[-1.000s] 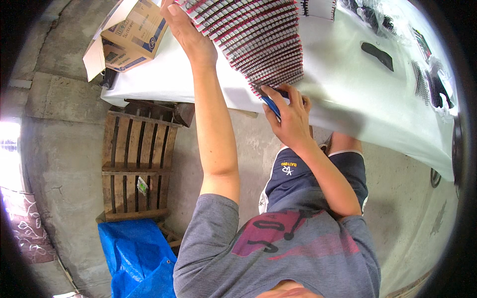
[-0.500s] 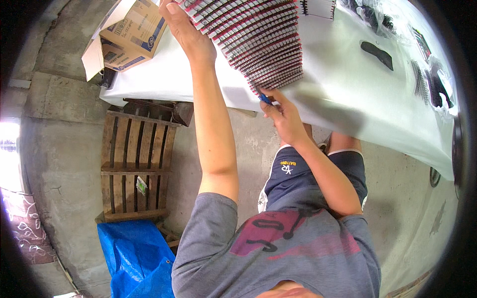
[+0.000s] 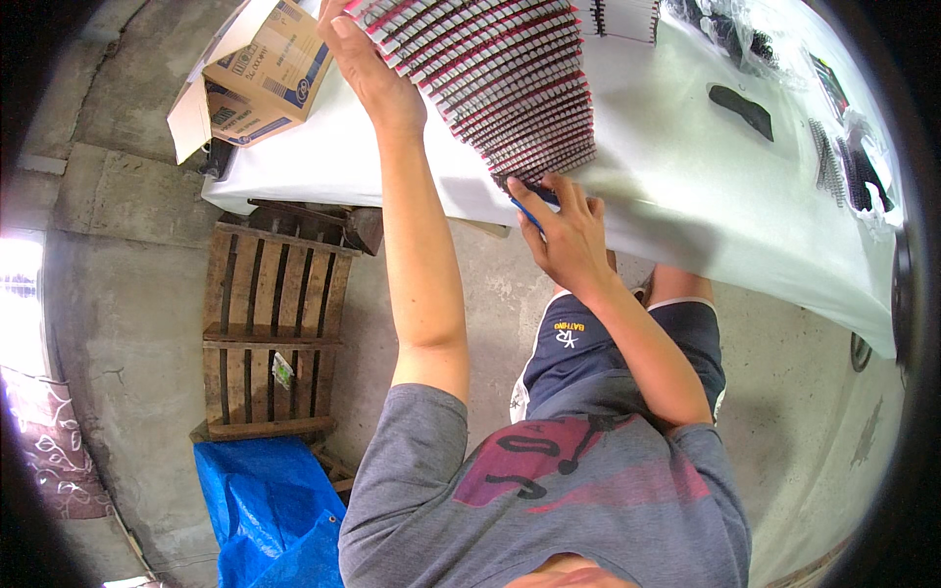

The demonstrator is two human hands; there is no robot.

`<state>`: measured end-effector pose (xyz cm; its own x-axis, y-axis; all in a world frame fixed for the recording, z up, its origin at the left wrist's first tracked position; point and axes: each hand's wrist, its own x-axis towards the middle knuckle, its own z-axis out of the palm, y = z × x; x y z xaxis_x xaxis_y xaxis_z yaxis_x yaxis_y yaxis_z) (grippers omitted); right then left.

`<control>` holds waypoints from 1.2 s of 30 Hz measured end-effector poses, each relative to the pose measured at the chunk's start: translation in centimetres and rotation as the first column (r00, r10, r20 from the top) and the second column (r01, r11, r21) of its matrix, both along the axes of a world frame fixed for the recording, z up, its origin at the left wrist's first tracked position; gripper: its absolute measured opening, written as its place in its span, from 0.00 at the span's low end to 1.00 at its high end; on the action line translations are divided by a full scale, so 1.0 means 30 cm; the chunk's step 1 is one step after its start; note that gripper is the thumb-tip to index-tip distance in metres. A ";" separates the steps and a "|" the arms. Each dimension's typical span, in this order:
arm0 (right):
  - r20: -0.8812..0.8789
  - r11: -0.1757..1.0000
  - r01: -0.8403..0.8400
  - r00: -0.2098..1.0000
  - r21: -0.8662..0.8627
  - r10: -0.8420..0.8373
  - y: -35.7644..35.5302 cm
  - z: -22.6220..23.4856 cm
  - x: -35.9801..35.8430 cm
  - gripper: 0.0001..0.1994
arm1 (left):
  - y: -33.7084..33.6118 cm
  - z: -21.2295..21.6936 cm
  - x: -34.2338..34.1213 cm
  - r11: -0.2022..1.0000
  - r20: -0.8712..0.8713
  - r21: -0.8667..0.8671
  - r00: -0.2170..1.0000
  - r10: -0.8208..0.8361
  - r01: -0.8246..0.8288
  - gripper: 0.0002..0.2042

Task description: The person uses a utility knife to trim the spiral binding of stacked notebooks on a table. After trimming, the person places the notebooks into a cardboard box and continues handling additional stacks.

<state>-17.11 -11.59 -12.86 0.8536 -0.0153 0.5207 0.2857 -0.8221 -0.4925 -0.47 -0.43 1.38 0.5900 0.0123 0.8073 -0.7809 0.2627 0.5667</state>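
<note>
Stack (image 3: 520,88) of wire-bound books (prob.), white coils w/ red + black lines, sits by near edge of bench (image 3: 652,132). R hand (image 3: 578,240) closed on blue tool (image 3: 527,214), held at stack's lower L corner; tip hidden, can't ID type. L hand (image 3: 377,83) up at stack's L side; fingertips near edge of view, can't tell if gripping or just bracing.

Step in hand, my read: tool work on a coil end, low in stack. Next move prob. calls for steady stack + tip lined up w/ one coil end.

Another bound book (image 3: 627,20) behind, top of view. Black piece (image 3: 742,111) flat on bench, R side.

Writing: box (image 3: 270,73) at bench L end has dark print + round blue logo; shorts (image 3: 569,338) yellow + white lettering; shirt (image 3: 549,470) dark marks on pink patch.
</note>
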 end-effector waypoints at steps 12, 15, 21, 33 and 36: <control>0.053 0.994 0.005 0.999 0.109 -0.011 -0.003 -0.009 -0.020 0.20 | 0.010 -0.001 0.011 1.000 -0.001 0.019 1.000 0.018 -0.018 0.25; 0.026 0.998 0.013 1.000 0.062 -0.014 0.001 -0.030 -0.014 0.21 | 0.008 -0.003 0.016 1.000 0.033 0.016 0.999 0.013 -0.013 0.25; 0.012 0.997 0.004 1.000 0.078 -0.005 0.008 -0.039 -0.002 0.21 | -0.006 0.008 -0.007 0.999 -0.061 -0.042 0.998 -0.005 0.003 0.27; -0.298 0.216 0.209 0.761 0.954 0.576 0.021 0.006 -0.004 0.16 | -0.009 0.006 -0.005 0.936 -0.077 -0.204 0.948 -0.309 0.288 0.24; -0.223 0.597 -0.047 0.902 0.801 0.370 0.024 -0.048 0.004 0.17 | -0.019 0.016 -0.014 0.995 -0.060 -0.072 0.996 -0.068 0.064 0.25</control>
